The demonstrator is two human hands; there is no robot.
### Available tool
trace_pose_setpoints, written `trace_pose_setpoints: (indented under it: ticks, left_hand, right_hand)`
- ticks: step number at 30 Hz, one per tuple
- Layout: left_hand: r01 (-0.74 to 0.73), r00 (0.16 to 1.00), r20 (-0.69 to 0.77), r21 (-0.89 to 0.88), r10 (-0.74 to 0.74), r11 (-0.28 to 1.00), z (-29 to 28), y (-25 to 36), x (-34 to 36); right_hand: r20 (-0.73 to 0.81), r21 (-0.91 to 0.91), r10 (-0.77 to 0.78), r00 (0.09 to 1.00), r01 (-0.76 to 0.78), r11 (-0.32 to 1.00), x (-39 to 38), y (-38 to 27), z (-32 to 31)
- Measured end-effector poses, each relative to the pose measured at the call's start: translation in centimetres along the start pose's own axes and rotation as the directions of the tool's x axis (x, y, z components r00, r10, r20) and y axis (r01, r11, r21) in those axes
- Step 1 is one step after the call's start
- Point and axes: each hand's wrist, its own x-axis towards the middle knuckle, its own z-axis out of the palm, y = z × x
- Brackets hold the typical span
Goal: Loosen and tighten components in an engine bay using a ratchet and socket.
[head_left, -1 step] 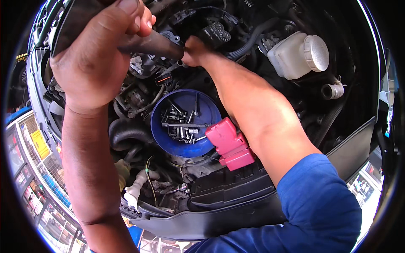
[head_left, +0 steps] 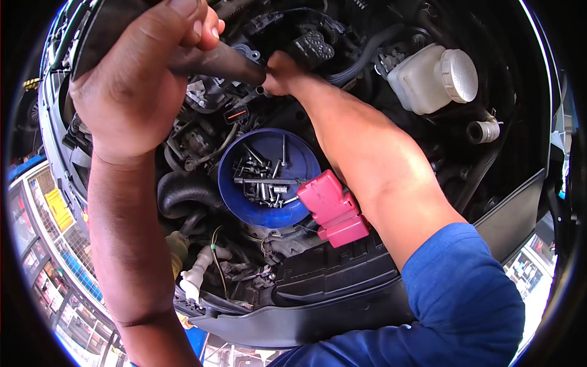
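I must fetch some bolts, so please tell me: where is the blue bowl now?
In the head view, the blue bowl sits near the middle, between the left forearm and right forearm, with a red cover at its lower right.

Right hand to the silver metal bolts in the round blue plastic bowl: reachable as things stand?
Likely yes: the bowl is open-topped, its bolts exposed; the red boxy plastic cover overlaps only its lower-right edge. The right hand, near the dark cylindrical tube, would need to draw back.
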Motion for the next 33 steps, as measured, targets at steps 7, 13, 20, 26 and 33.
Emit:
trace_pose_setpoints:
  ticks: [7,13,20,26,33]
  left_hand:
    - [-0.03,0.992,-0.121,-0.059,0.022,0.998,1.4,-1.6,2.0]
    - [-0.254,0.965,0.146,0.708,0.216,0.659,2.9,2.1,4.1]
    - [0.127,0.91,-0.414,0.317,0.016,0.94,2.0,1.2,-7.2]
    - [0.129,0.753,-0.658,0.14,-0.005,0.982,0.4,-3.0,-21.2]
    - [-0.038,0.874,-0.463,0.236,0.147,0.971,3.1,-0.1,-9.7]
  right_hand:
    - [-0.074,-0.049,-0.05,0.996,0.046,0.998,1.4,2.0,1.0]
    - [-0.128,0.187,-0.046,0.991,0.07,0.98,0.5,2.0,0.8]
    - [-0.168,-0.519,-0.302,0.938,0.176,0.837,0.9,6.4,-1.1]
    - [-0.117,-0.304,0.107,0.987,-0.138,0.942,-1.5,-2.7,-1.5]
    - [-0.076,-0.333,-0.111,0.991,0.079,0.94,-0.7,1.1,-1.2]
